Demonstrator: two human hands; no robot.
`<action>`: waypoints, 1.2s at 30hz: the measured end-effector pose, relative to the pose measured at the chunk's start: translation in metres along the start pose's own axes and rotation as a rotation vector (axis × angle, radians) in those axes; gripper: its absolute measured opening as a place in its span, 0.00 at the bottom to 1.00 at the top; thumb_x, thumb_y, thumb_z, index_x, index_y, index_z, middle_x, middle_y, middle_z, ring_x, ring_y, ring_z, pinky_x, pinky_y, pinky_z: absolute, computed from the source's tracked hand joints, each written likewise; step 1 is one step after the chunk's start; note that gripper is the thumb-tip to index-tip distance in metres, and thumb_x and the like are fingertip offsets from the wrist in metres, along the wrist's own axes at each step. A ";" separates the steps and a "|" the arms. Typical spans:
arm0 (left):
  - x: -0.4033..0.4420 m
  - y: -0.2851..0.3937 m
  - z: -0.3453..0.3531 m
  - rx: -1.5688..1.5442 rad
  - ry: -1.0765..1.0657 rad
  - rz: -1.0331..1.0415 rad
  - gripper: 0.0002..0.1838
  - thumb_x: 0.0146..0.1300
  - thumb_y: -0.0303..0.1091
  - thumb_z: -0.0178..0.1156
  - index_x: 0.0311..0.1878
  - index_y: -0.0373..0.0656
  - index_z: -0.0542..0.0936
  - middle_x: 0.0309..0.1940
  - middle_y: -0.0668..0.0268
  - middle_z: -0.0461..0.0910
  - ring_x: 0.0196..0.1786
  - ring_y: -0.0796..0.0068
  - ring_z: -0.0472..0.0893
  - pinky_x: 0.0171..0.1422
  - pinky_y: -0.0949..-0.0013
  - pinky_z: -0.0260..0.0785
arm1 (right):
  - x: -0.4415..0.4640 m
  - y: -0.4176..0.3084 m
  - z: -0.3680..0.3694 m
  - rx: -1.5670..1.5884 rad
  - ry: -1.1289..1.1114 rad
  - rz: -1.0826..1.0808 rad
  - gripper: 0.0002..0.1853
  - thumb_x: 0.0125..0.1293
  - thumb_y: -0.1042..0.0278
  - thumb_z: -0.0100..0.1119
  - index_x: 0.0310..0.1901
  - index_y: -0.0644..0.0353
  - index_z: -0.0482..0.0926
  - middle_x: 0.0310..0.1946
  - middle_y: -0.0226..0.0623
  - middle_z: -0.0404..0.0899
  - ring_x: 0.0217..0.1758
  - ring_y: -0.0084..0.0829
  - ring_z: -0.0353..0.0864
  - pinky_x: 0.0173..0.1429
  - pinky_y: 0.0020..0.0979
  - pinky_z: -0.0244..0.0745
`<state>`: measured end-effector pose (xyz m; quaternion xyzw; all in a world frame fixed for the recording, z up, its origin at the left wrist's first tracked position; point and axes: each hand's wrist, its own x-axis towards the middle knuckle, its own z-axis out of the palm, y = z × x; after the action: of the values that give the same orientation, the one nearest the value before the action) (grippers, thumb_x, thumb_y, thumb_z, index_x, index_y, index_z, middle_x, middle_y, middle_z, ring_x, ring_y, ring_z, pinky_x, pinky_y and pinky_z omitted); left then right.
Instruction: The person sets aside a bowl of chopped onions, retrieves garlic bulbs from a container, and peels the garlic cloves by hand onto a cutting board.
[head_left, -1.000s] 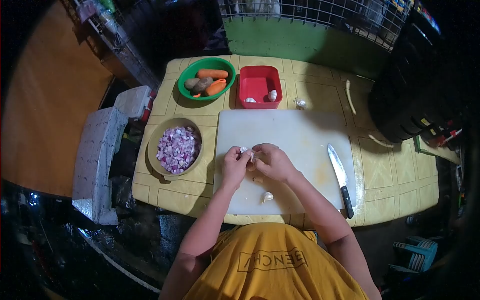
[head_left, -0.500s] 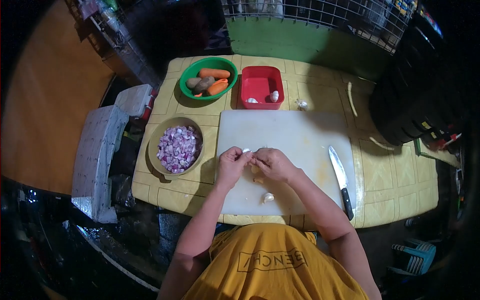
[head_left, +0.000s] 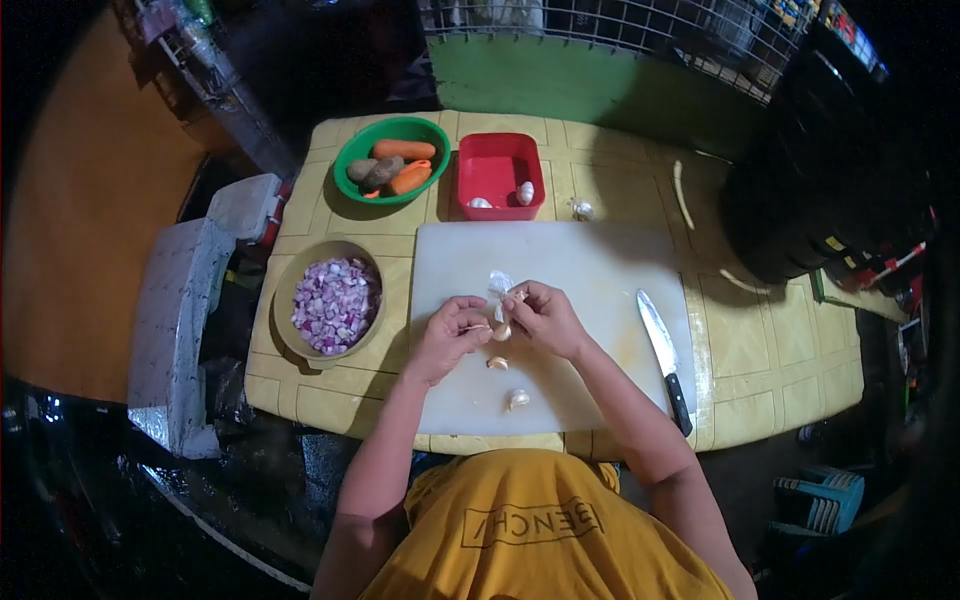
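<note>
Papery garlic skin (head_left: 499, 282), smooth plastic board (head_left: 575, 265), glossy metal blade (head_left: 655, 330)

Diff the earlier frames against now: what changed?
The left hand and right hand, close together before, now have their fingertips apart. Pale garlic skin now shows just beyond them; whether it was let go is unclear. The knife, loose garlic and red container stayed put; the whole view shifted slightly.

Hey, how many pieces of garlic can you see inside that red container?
2. One garlic piece is near the right wall of the red container, and another garlic piece is toward its near left. The near wall might hide more.
</note>
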<state>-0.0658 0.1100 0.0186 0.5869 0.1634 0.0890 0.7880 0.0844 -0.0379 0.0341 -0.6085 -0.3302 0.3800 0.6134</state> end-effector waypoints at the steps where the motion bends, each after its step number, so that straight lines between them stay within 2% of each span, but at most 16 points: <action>1: 0.002 -0.006 0.000 -0.002 -0.006 -0.013 0.24 0.63 0.25 0.64 0.61 0.41 0.71 0.37 0.71 0.79 0.37 0.82 0.78 0.42 0.78 0.71 | 0.000 0.000 -0.001 0.035 0.031 0.065 0.10 0.72 0.65 0.59 0.43 0.64 0.77 0.30 0.29 0.79 0.29 0.17 0.75 0.34 0.22 0.73; 3: 0.005 -0.018 -0.001 0.552 0.039 0.135 0.24 0.62 0.25 0.65 0.61 0.40 0.71 0.41 0.70 0.81 0.44 0.80 0.80 0.50 0.73 0.73 | -0.002 -0.003 -0.002 0.084 0.059 0.106 0.10 0.72 0.66 0.59 0.43 0.65 0.77 0.30 0.29 0.80 0.28 0.17 0.77 0.32 0.23 0.74; 4: 0.000 -0.013 0.007 0.550 0.045 0.133 0.24 0.62 0.25 0.65 0.61 0.40 0.71 0.41 0.70 0.81 0.44 0.80 0.80 0.50 0.73 0.73 | 0.000 -0.006 -0.002 0.120 0.078 0.124 0.09 0.72 0.66 0.58 0.43 0.65 0.77 0.30 0.30 0.80 0.28 0.18 0.78 0.31 0.23 0.75; 7: -0.003 0.000 0.034 0.770 0.217 0.447 0.18 0.64 0.27 0.64 0.56 0.37 0.75 0.42 0.68 0.82 0.45 0.80 0.80 0.52 0.73 0.73 | 0.002 0.000 0.002 0.165 0.141 0.115 0.09 0.72 0.67 0.58 0.44 0.66 0.76 0.30 0.32 0.81 0.27 0.19 0.79 0.31 0.25 0.77; 9: 0.000 0.002 0.040 0.530 0.173 0.140 0.12 0.67 0.28 0.62 0.52 0.37 0.77 0.41 0.67 0.82 0.44 0.80 0.81 0.51 0.74 0.73 | 0.000 -0.003 0.005 0.147 0.142 0.112 0.09 0.72 0.68 0.58 0.45 0.66 0.76 0.30 0.32 0.81 0.27 0.19 0.79 0.31 0.25 0.77; 11: 0.006 -0.007 0.038 0.307 0.142 0.168 0.10 0.70 0.30 0.58 0.51 0.37 0.77 0.38 0.66 0.83 0.42 0.80 0.80 0.50 0.74 0.73 | 0.000 -0.005 0.005 0.132 0.150 0.105 0.09 0.72 0.68 0.58 0.45 0.66 0.76 0.30 0.33 0.81 0.27 0.19 0.78 0.31 0.25 0.77; 13: 0.006 -0.001 0.042 0.035 0.080 0.152 0.08 0.73 0.32 0.56 0.48 0.38 0.77 0.37 0.67 0.82 0.39 0.81 0.79 0.47 0.75 0.72 | 0.001 -0.003 0.003 0.373 0.097 0.080 0.09 0.72 0.69 0.58 0.46 0.67 0.76 0.29 0.33 0.80 0.26 0.19 0.78 0.30 0.24 0.77; 19: 0.007 -0.005 0.057 0.265 0.358 0.206 0.09 0.74 0.35 0.54 0.45 0.39 0.77 0.32 0.71 0.79 0.34 0.86 0.74 0.39 0.79 0.67 | -0.003 -0.003 0.003 0.220 0.115 0.078 0.12 0.72 0.70 0.57 0.51 0.67 0.76 0.29 0.31 0.80 0.26 0.19 0.77 0.29 0.23 0.75; 23: 0.009 -0.006 0.071 0.210 0.438 0.138 0.09 0.75 0.35 0.52 0.44 0.40 0.77 0.29 0.74 0.76 0.33 0.87 0.73 0.37 0.79 0.67 | -0.001 -0.002 0.000 0.114 0.136 0.053 0.12 0.72 0.69 0.58 0.52 0.67 0.76 0.30 0.31 0.80 0.27 0.19 0.78 0.30 0.23 0.75; 25: 0.015 -0.008 0.070 0.257 0.477 0.299 0.09 0.75 0.36 0.53 0.44 0.39 0.76 0.32 0.68 0.80 0.33 0.81 0.76 0.37 0.73 0.70 | -0.005 -0.009 0.000 0.182 0.113 -0.024 0.10 0.71 0.70 0.58 0.49 0.67 0.78 0.29 0.32 0.80 0.28 0.18 0.78 0.32 0.23 0.75; 26: 0.017 -0.011 0.069 0.257 0.474 0.292 0.09 0.75 0.36 0.53 0.44 0.39 0.76 0.32 0.68 0.80 0.33 0.81 0.76 0.37 0.73 0.70 | -0.005 -0.010 0.000 0.185 0.117 -0.019 0.10 0.71 0.70 0.58 0.49 0.67 0.78 0.29 0.32 0.80 0.28 0.18 0.78 0.32 0.23 0.75; 28: 0.014 -0.001 0.068 0.385 0.455 0.284 0.09 0.75 0.35 0.52 0.45 0.39 0.75 0.31 0.66 0.79 0.32 0.79 0.75 0.38 0.71 0.71 | -0.007 -0.014 0.000 -0.233 0.130 -0.140 0.09 0.70 0.70 0.59 0.44 0.68 0.79 0.29 0.34 0.81 0.28 0.18 0.79 0.33 0.24 0.75; 31: 0.001 0.023 0.070 0.533 0.386 0.284 0.08 0.73 0.35 0.53 0.44 0.40 0.76 0.30 0.65 0.79 0.31 0.75 0.78 0.36 0.68 0.71 | -0.012 -0.039 -0.008 -0.130 0.018 0.054 0.09 0.66 0.70 0.61 0.40 0.69 0.78 0.28 0.37 0.81 0.29 0.20 0.79 0.34 0.27 0.75; 32: -0.001 0.027 0.065 0.533 0.374 0.250 0.08 0.73 0.35 0.53 0.44 0.40 0.76 0.30 0.65 0.79 0.31 0.75 0.78 0.36 0.68 0.71 | -0.012 -0.033 -0.010 -0.292 0.024 -0.081 0.08 0.64 0.72 0.60 0.40 0.68 0.79 0.28 0.39 0.81 0.31 0.23 0.80 0.36 0.30 0.76; 34: -0.004 0.028 0.051 1.085 0.330 0.579 0.08 0.70 0.34 0.57 0.45 0.39 0.76 0.34 0.57 0.81 0.33 0.59 0.81 0.39 0.59 0.73 | -0.017 -0.037 -0.010 -0.448 0.021 -0.162 0.07 0.64 0.74 0.59 0.41 0.68 0.79 0.29 0.39 0.80 0.31 0.23 0.80 0.37 0.30 0.76; 36: 0.000 0.027 0.035 1.125 0.312 0.488 0.09 0.68 0.34 0.59 0.46 0.39 0.76 0.34 0.54 0.81 0.34 0.53 0.80 0.39 0.56 0.73 | -0.015 -0.035 -0.016 -0.640 0.034 -0.239 0.09 0.62 0.76 0.55 0.43 0.65 0.81 0.30 0.42 0.81 0.32 0.29 0.81 0.41 0.32 0.76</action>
<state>-0.0516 0.0861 0.0534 0.9118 0.1594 0.2512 0.2829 0.0930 -0.0575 0.0694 -0.7335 -0.4914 0.1722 0.4369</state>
